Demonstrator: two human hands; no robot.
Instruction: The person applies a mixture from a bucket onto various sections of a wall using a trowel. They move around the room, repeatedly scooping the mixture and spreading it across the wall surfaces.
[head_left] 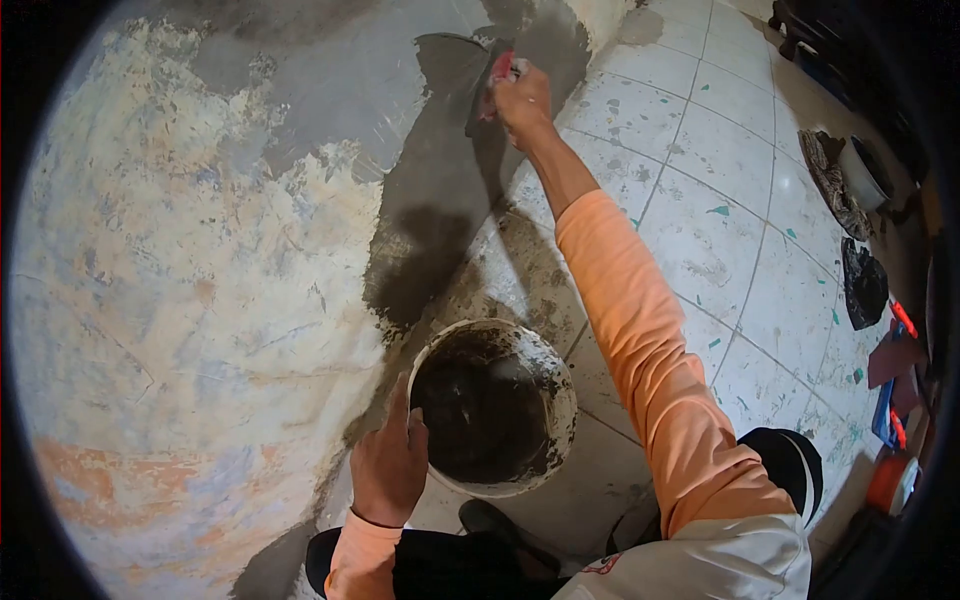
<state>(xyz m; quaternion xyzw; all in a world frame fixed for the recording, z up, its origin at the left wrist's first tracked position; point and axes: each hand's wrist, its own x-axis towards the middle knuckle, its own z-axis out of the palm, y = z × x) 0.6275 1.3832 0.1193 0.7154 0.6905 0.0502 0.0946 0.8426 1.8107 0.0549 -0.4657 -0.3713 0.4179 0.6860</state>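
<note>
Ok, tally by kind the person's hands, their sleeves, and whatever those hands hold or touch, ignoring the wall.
Hands: 2 (left hand, right hand)
Orange sleeves: 2 (left sleeve, right sleeve)
Trowel with red grip: 1
Bucket of dark mix: 1
Total: 6

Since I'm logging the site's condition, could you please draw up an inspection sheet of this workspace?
Surface: cream, patchy wall with smooth dark-grey coating; white tiled floor, spattered, with green flecks.
Job's things: pale round bucket with dark-grey residue inside; red-handled, dark-bladed trowel against the coating.
Clutter: crumpled black plastic and pale round container on the right.
Grippers: right hand has its grip on the trowel; left hand touches the bucket's rim.
Cables: nothing seen.
Surroundings: objects at the far right, too dim to identify fully.
</note>
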